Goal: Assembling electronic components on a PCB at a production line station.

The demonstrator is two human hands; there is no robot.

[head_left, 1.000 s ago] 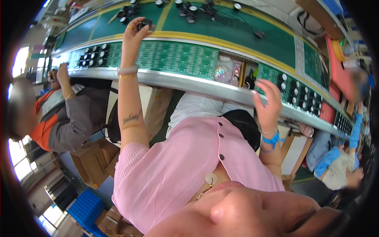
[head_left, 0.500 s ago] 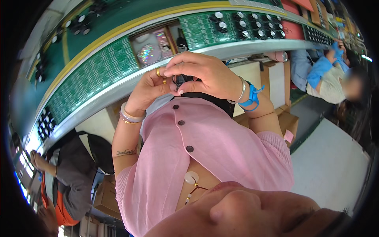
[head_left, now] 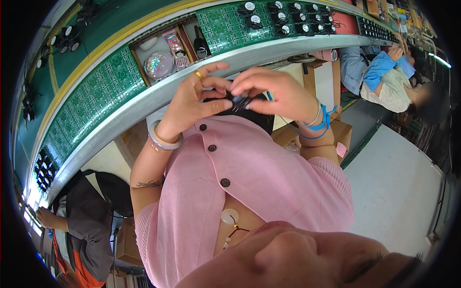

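Between my two hands, in front of my torso, is a small black part with thin black wires (head_left: pixel 239 102), blurred and partly covered by fingers. My left hand (head_left: pixel 194 98) pinches its left side between thumb and bent fingers, with the index finger raised. Thumb and fingertips of my right hand (head_left: pixel 283 93) close on the other side, smeared by motion. Beyond the hands, similar black round parts with white discs (head_left: pixel 281 18) stand in rows on green circuit boards (head_left: pixel 221 26).
A tray (head_left: pixel 139 65) set among the boards holds a glittery round case (head_left: pixel 159 65) and small packets. More circuit boards (head_left: pixel 91 84) line the bench to the left. Co-workers sit at the left (head_left: pixel 91 225) and right (head_left: pixel 389 79). Cardboard boxes (head_left: pixel 338 137) stand below the bench.
The view has shifted a little. My hands have moved slightly right and apart, my left fingers have opened up, and the black part now shows its wires between the fingertips.
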